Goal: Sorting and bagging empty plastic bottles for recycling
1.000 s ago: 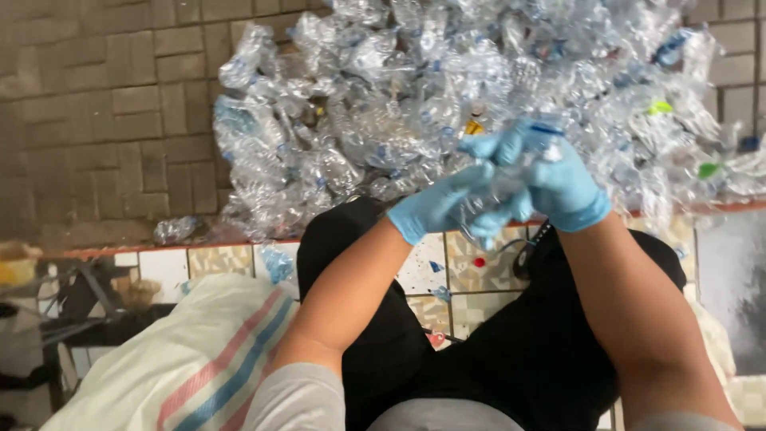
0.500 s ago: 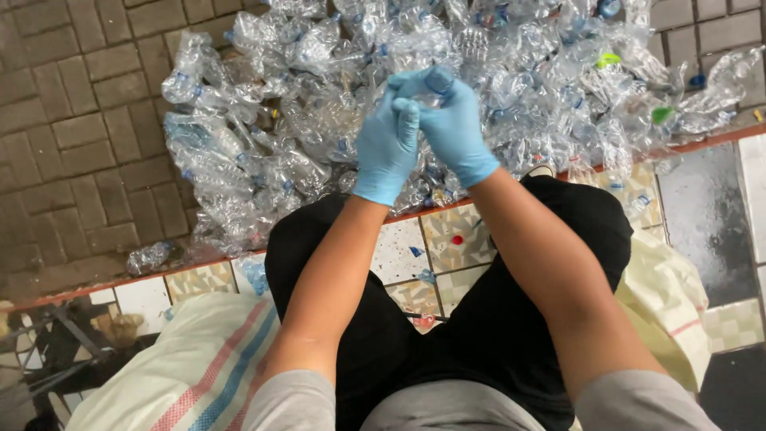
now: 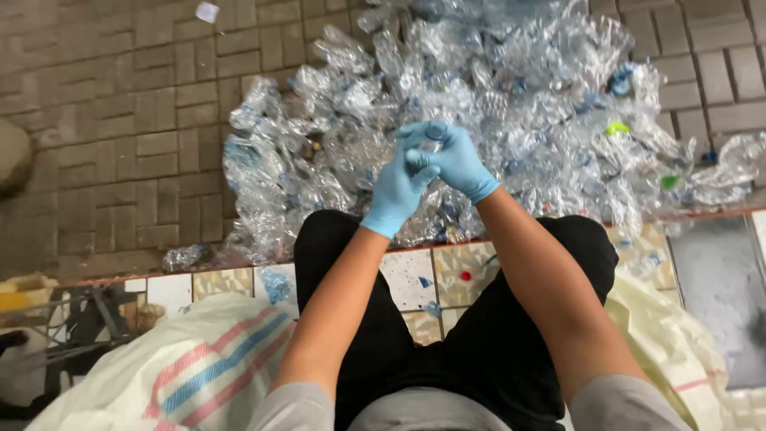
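Observation:
Both my hands wear light blue gloves and meet over a heap of crushed clear plastic bottles (image 3: 511, 96). My right hand (image 3: 455, 158) is closed around a small clear bottle (image 3: 433, 136), whose top peeks out between the fingers. My left hand (image 3: 396, 191) grips the same bottle from below and the left. How the bottle's lower part is held is hidden by the gloves. My bare forearms reach out over my black trousers (image 3: 487, 351).
The bottle heap spreads across brick paving (image 3: 120, 128). A tiled ledge (image 3: 415, 279) with scattered caps runs under my knees. A white sack with red and blue stripes (image 3: 191, 367) lies at my left, a pale sack (image 3: 670, 343) at my right.
The view has shifted, so the heap and my hands sit lower and more central. My hands stay closed together on the bottle, the left one now turned lower beneath it.

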